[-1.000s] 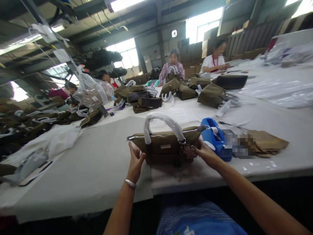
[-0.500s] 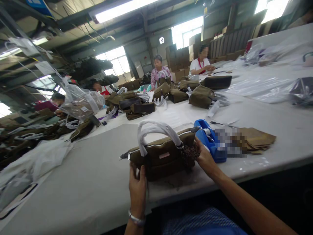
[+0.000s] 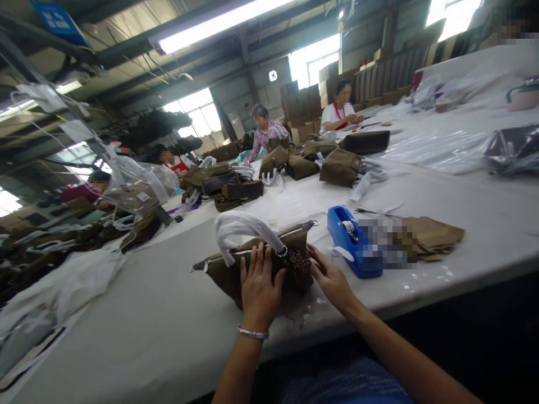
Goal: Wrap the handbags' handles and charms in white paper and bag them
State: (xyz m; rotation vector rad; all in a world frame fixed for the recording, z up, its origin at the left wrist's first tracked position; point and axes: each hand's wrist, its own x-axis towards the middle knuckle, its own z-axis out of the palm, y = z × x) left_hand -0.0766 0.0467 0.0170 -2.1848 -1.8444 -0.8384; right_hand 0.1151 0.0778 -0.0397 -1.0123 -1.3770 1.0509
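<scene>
Head view: an olive-brown handbag [image 3: 225, 280] sits on the pale table [image 3: 168, 314] near its front edge, straight ahead of the person, with its zip [image 3: 242, 252] along the top and a metal ring at each end. Its handles [image 3: 236, 224], wrapped in white, arch up above the zip. The left hand [image 3: 261, 283] lies against the near face of the bag, palm down and fingers extended with the thumb spread wide, pressing on it rather than gripping; a silvery bracelet [image 3: 252, 334] circles that wrist. The right hand [image 3: 332, 280] is at the bag's right end, fingers bent, right beside a leopard-spotted ornament [image 3: 300, 262] that hangs from the handle; whether those fingers close on anything I cannot tell. Just beyond the right hand stands a blue tape dispenser [image 3: 370, 264], and to the right of that lies a stack of brown sheets [image 3: 438, 235], partly blurred. Farther across the table, more olive bags [image 3: 341, 168] lie heaped, several with white-wrapped handles. Behind them are a co-worker in a patterned top [image 3: 269, 134] and another in white with a red strap [image 3: 337, 115]. Clear plastic sheets [image 3: 433, 148] spread over the far right of the table, and white sheeting [image 3: 84, 275] lies at the left
</scene>
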